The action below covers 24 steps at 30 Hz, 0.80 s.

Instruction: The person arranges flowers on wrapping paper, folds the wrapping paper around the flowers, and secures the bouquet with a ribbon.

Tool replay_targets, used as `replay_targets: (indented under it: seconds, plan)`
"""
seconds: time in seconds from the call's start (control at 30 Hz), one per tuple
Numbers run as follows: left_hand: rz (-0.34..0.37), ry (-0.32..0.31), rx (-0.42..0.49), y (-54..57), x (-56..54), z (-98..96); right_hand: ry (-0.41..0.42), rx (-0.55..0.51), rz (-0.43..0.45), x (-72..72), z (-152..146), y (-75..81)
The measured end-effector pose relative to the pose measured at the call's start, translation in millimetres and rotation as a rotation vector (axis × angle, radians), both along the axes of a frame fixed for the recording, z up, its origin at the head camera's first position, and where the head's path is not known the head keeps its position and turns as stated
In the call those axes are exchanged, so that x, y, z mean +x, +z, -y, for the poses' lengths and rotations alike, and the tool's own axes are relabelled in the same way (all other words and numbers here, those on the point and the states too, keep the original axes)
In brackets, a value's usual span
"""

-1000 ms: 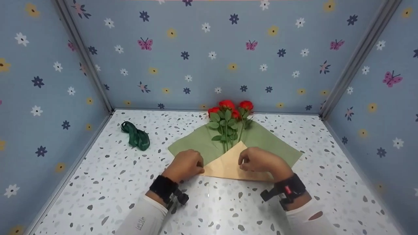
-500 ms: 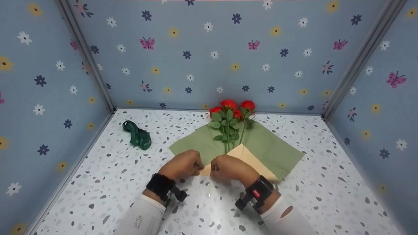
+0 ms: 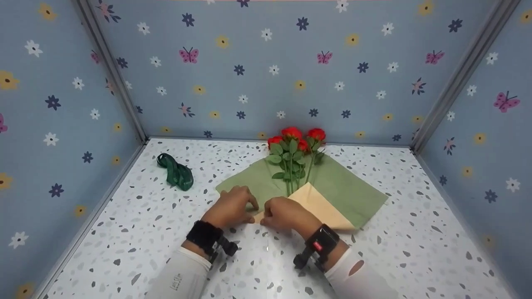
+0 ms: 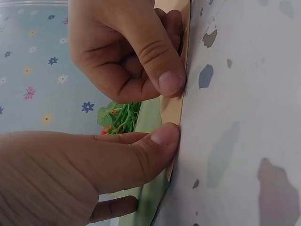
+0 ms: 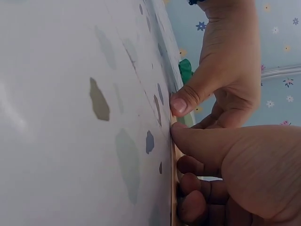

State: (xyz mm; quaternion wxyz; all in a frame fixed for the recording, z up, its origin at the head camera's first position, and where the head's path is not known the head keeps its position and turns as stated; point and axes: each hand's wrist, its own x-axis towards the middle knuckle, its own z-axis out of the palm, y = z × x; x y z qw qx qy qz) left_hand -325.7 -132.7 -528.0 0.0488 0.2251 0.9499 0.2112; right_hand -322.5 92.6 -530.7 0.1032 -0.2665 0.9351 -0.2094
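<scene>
A sheet of wrapping paper (image 3: 349, 189), green on one face and tan on the other, lies on the table with its near corner folded up as a tan flap (image 3: 318, 203). Red roses (image 3: 292, 133) with green leaves lie on it, their lower stems under the flap. At the left end of the fold, my left hand (image 3: 231, 207) pinches the paper between thumb and fingers. Close beside it, my right hand (image 3: 289, 214) has its thumb (image 4: 170, 84) on the folded edge and its fingers curled over the flap. The flap's left part is hidden by the hands.
A bundle of dark green ribbon (image 3: 178, 172) lies at the back left of the speckled table (image 3: 137, 232). Flower-patterned panels (image 3: 266, 74) stand at the back and both sides; the rose heads lie close to the back panel.
My right hand has moved left along the fold, from the flap's right part to beside my left hand. My left hand stays at the fold's left end, its index finger now farther from the thumb.
</scene>
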Motion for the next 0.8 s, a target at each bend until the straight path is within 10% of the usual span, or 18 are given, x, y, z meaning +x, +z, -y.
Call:
replay_targets:
  seconds: [0.8]
  plan:
    - [0.043,0.049,-0.011,-2.3,-1.5,3.0,-0.104,-0.059,0.064,7.7,-40.3,2.4]
